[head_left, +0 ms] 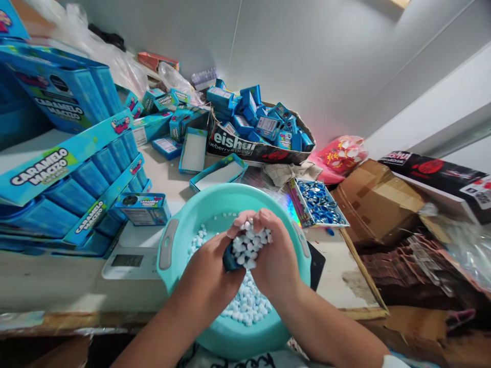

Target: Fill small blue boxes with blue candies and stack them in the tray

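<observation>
Above a turquoise basin [176, 276], my left hand [215, 263] is wrapped round a small dark-blue box [230, 259], mostly hidden by the fingers. My right hand [278, 258] is cupped against it, curled round a heap of small white candies [250, 245]. Both hands touch at the fingertips, and the heap covers the box's mouth. More pale candies [247, 304] lie in the bottom of the basin.
A white scale [132, 266] with a blue candy box [143, 208] on it stands left of the basin, beside stacked display trays [72, 174]. Behind are a carton [230, 145] of blue boxes and a tray [322, 204] of blue-and-silver lids. Cardboard boxes [379, 199] sit at right.
</observation>
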A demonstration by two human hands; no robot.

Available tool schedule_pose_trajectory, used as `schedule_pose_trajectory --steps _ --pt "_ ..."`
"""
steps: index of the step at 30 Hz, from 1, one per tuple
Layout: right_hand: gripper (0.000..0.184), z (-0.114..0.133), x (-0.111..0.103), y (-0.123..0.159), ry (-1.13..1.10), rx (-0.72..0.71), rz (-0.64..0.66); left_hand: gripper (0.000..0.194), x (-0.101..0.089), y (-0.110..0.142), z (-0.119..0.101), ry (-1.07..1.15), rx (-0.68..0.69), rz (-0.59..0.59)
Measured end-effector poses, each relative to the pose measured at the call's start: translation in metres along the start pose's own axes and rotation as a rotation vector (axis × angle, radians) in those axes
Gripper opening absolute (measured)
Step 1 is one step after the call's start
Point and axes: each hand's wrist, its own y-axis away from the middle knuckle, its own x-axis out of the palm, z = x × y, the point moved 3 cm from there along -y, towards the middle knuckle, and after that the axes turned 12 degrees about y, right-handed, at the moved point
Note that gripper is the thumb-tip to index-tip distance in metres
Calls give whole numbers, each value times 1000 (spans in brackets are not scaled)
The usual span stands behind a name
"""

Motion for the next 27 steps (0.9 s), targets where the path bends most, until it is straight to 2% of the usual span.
schedule_pose_trajectory --steps 2,5,11,14,17,20,24,27 --pt "34 -1 0 -1 -2 -1 7 52 0 -1 1 -20 -1 -2" --pt "30 -1 2 -3 7 -15 24 60 0 -2 1 -32 38 -25" --pt "30 2 3 -3 32 -31 8 53 1 2 1 -80 125 -22" --pt "36 7 3 1 59 -124 32 57 1 8 -2 -161 209 -51" --pt "29 8 5 4 133 -173 110 45 0 8 1 -177 161 -56" --pt "20 6 3 3 124 -151 108 51 1 6 2 -133 169 -46" --pt "20 4 1 1 117 -129 127 45 2 4 3 -107 146 -81" --pt "25 4 1 2 109 -114 152 40 3 2 3 -135 79 -79"
